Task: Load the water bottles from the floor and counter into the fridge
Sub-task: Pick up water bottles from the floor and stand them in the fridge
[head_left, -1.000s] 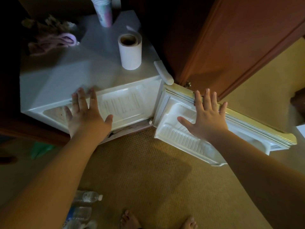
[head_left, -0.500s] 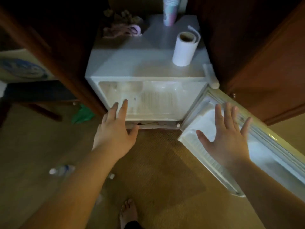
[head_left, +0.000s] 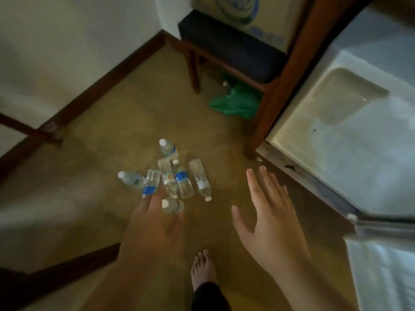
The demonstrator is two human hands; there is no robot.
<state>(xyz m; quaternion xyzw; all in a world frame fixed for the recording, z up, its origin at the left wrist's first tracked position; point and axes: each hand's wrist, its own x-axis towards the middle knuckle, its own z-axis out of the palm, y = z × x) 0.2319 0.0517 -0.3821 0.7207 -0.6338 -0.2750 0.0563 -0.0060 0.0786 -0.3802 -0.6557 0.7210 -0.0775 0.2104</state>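
Several clear plastic water bottles point(head_left: 177, 176) with white caps and blue labels lie in a loose heap on the tan carpet, left of centre. My left hand point(head_left: 152, 223) hovers over the near side of the heap, fingers spread, holding nothing; one small bottle point(head_left: 171, 205) shows just past its fingers. My right hand point(head_left: 269, 212) is open, palm down, to the right of the bottles and apart from them. The open white mini fridge point(head_left: 350, 135) fills the right side, its door point(head_left: 386, 272) at the lower right.
A wooden chair with a dark seat point(head_left: 229, 52) stands behind the bottles, a green bag point(head_left: 235, 102) on the floor beneath it. A wooden cabinet post point(head_left: 278, 86) borders the fridge. White wall with dark baseboard point(head_left: 107, 72) runs at left. My bare foot point(head_left: 203, 268) is near the bottom.
The view has swung left from the open fridge to the floor. Both hands have left the fridge front and door and now hang over the carpet by the bottle heap.
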